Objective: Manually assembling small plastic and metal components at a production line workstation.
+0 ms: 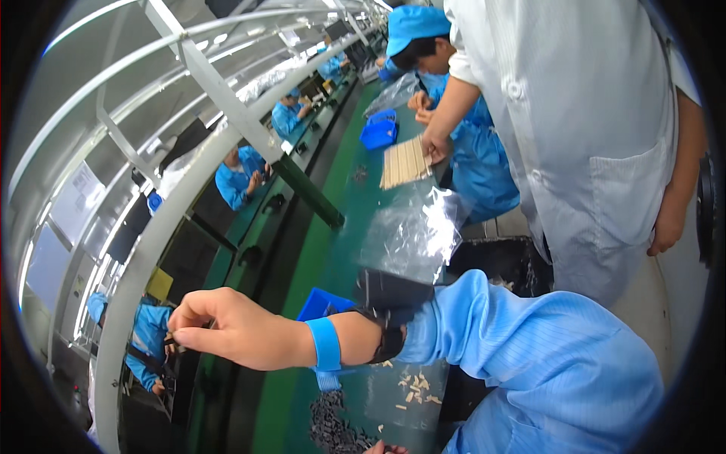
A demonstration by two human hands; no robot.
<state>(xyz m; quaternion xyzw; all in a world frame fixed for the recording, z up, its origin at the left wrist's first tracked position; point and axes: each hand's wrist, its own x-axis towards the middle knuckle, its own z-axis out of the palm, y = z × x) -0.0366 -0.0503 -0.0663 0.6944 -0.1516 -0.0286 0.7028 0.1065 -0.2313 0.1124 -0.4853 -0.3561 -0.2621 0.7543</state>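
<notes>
My right hand (238,327) reaches leftward over the green work surface, with a light blue wrist strap (325,344) and a black band at the wrist. Its thumb and fingers are pinched on a small dark piece (171,342), too little to name more closely. At the lower edge my left hand (387,449) shows only in part, and its fingers are mostly cut off. Close to it lies a heap of small black parts (333,425). Small beige pieces (417,390) are scattered to the right of the heap. Behind my right wrist sits a blue bin (321,301), partly covered.
A clear plastic bag (412,234) lies on the long green bench (344,193). Farther along, a person in a white coat (563,136) holds a beige ribbed sheet (406,162) near another blue bin (380,130). A white metal post (219,83) and rails rise at left.
</notes>
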